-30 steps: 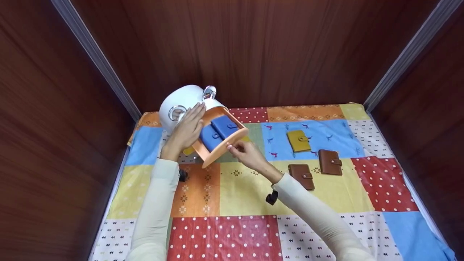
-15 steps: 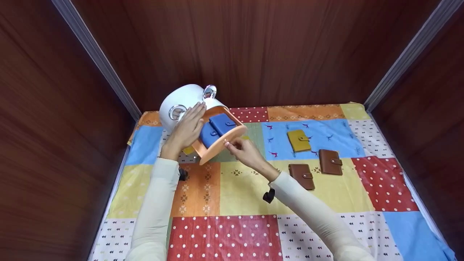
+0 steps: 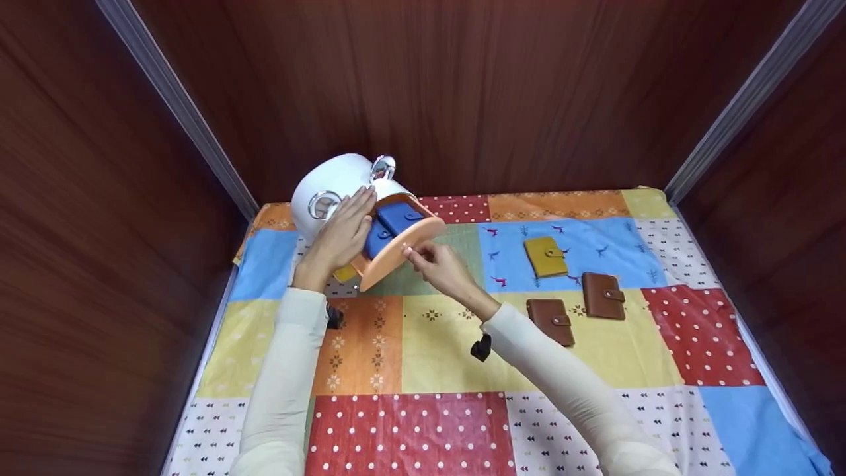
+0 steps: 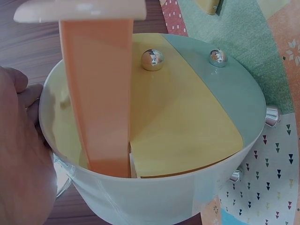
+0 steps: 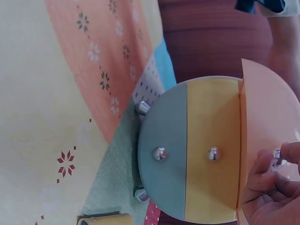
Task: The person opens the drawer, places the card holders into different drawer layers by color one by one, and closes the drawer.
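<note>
A white rounded cabinet point(image 3: 330, 177) has orange, yellow and green drawers stacked in its front. Its top orange drawer point(image 3: 390, 266) is partly out, with two blue snap wallets point(image 3: 398, 218) inside. My left hand point(image 3: 342, 233) lies with straight fingers against the white shell beside that drawer. With thumb and fingers, my right hand point(image 3: 437, 266) pinches the small silver knob point(image 5: 277, 158) of the orange drawer. Below it, the yellow drawer point(image 5: 213, 187) and green drawer point(image 5: 163, 187) sit flush in the cabinet.
Two brown wallets point(image 3: 550, 322) and a yellow wallet point(image 3: 545, 256) lie to the right on the patchwork cloth point(image 3: 456, 344). Another yellow item point(image 5: 107, 220) lies near the cabinet's silver feet point(image 5: 141, 194). Dark wood panels point(image 3: 423, 92) stand behind and at both sides.
The orange drawer has slid further into the cabinet, with my right hand moving up and left on its knob. Less of the blue wallets shows. My left hand has stayed in place.
</note>
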Demonstrator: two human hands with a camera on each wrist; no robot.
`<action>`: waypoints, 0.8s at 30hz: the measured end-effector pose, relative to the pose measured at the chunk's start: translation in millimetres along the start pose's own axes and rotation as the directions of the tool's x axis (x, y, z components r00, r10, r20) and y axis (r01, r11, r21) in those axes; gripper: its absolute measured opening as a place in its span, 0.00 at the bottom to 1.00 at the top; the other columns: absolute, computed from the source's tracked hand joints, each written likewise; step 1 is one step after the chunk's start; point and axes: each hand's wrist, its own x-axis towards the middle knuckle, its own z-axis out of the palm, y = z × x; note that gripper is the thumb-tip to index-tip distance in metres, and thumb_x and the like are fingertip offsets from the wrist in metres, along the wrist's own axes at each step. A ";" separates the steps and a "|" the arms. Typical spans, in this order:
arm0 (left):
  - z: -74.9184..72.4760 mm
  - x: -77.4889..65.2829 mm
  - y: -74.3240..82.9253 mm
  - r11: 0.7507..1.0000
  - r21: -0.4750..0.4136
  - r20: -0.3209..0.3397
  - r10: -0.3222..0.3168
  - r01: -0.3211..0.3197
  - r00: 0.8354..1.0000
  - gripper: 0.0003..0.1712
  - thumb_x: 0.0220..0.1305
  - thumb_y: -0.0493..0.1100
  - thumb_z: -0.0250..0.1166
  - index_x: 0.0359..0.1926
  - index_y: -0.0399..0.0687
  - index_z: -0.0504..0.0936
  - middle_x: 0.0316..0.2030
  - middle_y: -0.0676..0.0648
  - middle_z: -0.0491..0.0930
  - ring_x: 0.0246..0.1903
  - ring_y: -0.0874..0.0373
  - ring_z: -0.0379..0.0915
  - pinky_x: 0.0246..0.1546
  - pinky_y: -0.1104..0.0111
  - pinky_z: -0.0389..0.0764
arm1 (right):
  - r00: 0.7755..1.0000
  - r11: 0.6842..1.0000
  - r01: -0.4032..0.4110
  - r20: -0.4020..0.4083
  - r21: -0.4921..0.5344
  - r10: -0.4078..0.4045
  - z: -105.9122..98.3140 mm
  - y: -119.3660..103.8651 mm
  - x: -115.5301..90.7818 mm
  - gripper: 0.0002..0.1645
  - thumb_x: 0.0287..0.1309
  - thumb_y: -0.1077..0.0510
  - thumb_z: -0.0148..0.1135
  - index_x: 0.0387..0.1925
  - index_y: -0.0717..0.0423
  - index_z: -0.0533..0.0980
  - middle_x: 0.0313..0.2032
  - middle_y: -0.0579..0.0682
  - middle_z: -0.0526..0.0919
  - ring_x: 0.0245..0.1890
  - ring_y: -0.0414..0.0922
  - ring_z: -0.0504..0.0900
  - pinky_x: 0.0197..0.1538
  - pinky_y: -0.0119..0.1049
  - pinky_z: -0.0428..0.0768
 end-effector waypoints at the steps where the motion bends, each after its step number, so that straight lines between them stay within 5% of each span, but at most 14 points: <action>1: 0.0 0.0 0.0 1.000 -0.002 -0.003 0.000 0.000 1.000 0.32 0.86 0.46 0.39 0.85 0.45 0.54 0.86 0.46 0.50 0.86 0.48 0.41 0.88 0.57 0.40 | 1.000 1.000 0.003 -0.001 0.007 -0.003 0.6 -0.8 1.6 0.23 0.78 0.44 0.61 0.38 0.60 0.83 0.28 0.54 0.84 0.21 0.37 0.75 0.24 0.28 0.71; 8: 0.1 -0.3 0.3 1.000 -0.012 -0.010 0.003 -0.003 1.000 0.32 0.87 0.46 0.40 0.85 0.45 0.54 0.86 0.46 0.51 0.86 0.48 0.41 0.88 0.56 0.40 | 0.999 1.000 0.004 -0.032 -0.008 -0.005 6.0 -4.3 12.5 0.19 0.77 0.45 0.63 0.36 0.56 0.83 0.26 0.48 0.84 0.20 0.35 0.75 0.24 0.27 0.72; 16: -1.5 -1.2 0.8 1.000 -0.014 -0.013 -0.014 0.014 1.000 0.32 0.87 0.46 0.41 0.85 0.46 0.55 0.86 0.48 0.50 0.86 0.50 0.41 0.89 0.57 0.40 | 1.000 1.000 -0.007 -0.031 -0.015 0.007 12.0 -11.4 22.1 0.19 0.78 0.45 0.61 0.37 0.56 0.82 0.33 0.63 0.88 0.21 0.35 0.75 0.24 0.27 0.72; 24: 0.1 -1.6 1.2 1.000 -0.011 -0.009 -0.014 0.014 1.000 0.32 0.87 0.46 0.40 0.85 0.47 0.54 0.86 0.49 0.50 0.87 0.52 0.40 0.89 0.58 0.40 | 0.997 0.997 -0.009 -0.072 -0.083 0.003 19.1 -14.6 32.8 0.19 0.77 0.46 0.62 0.36 0.57 0.83 0.25 0.44 0.82 0.23 0.35 0.75 0.25 0.27 0.72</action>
